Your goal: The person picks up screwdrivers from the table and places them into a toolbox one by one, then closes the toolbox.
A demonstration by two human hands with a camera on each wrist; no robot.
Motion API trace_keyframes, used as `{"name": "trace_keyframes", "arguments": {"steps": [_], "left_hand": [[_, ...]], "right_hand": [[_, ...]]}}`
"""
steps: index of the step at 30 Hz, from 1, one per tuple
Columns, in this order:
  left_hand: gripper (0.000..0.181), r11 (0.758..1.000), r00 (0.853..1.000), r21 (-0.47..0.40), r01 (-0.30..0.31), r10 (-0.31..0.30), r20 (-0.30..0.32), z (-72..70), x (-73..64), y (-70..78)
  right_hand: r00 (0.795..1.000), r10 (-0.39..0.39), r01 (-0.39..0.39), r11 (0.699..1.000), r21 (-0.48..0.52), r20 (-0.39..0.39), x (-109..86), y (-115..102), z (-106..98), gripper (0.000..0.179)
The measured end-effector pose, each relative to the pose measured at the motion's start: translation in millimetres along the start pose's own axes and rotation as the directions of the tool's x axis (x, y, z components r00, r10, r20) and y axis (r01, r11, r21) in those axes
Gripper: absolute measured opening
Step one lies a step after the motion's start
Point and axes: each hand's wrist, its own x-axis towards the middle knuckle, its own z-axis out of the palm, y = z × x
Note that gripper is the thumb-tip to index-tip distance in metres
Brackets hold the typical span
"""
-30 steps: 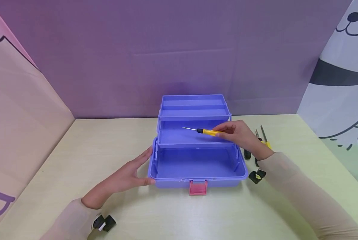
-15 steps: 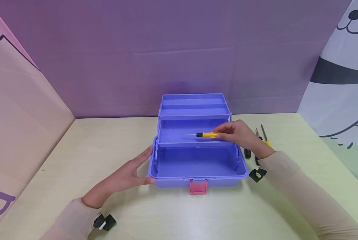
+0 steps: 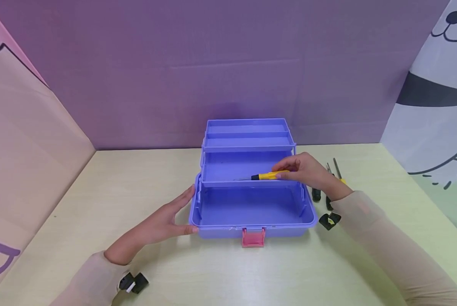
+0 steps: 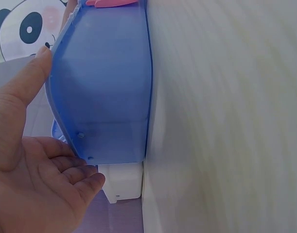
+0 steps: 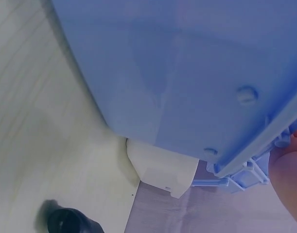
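A blue-purple toolbox (image 3: 251,233) with stepped trays and a pink latch (image 3: 253,238) stands unfolded on the table. My right hand (image 3: 308,172) pinches a screwdriver (image 3: 268,175) by its yellow handle. The screwdriver lies level at the front part of the middle tray (image 3: 228,165), its thin shaft pointing left; whether it touches the tray I cannot tell. My left hand (image 3: 155,227) rests on the box's left side, thumb at the front corner and fingers further back. In the left wrist view the spread left hand (image 4: 36,179) touches the box rim. The right wrist view hides the screwdriver.
Right of the box lie several tools, partly hidden by my right arm: a black handle (image 3: 316,195) and a metal shaft (image 3: 337,168) among them. A white lid (image 5: 163,167) shows behind the box. A purple backdrop (image 3: 228,72) rises at the table's far edge.
My right hand has tipped and lowered the screwdriver toward the front edge of the middle tray. The left hand stays against the box.
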Motion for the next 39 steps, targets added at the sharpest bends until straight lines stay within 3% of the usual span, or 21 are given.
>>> {"name": "trace_keyframes", "arguments": {"steps": [20, 39], "left_hand": [[0.096, 1.0, 1.0, 0.015, 0.009, -0.009, -0.002, 1.3, -0.1, 0.1], [0.096, 1.0, 1.0, 0.003, -0.007, 0.007, -0.002, 1.8, 0.8, 0.3]], "right_hand": [[0.997, -0.048, 0.051, 0.998, -0.041, 0.063, -0.1, 0.1, 0.8, 0.016], [0.998, -0.021, 0.022, 1.0, -0.022, 0.066, -0.6, 1.5, 1.9, 0.017]]}}
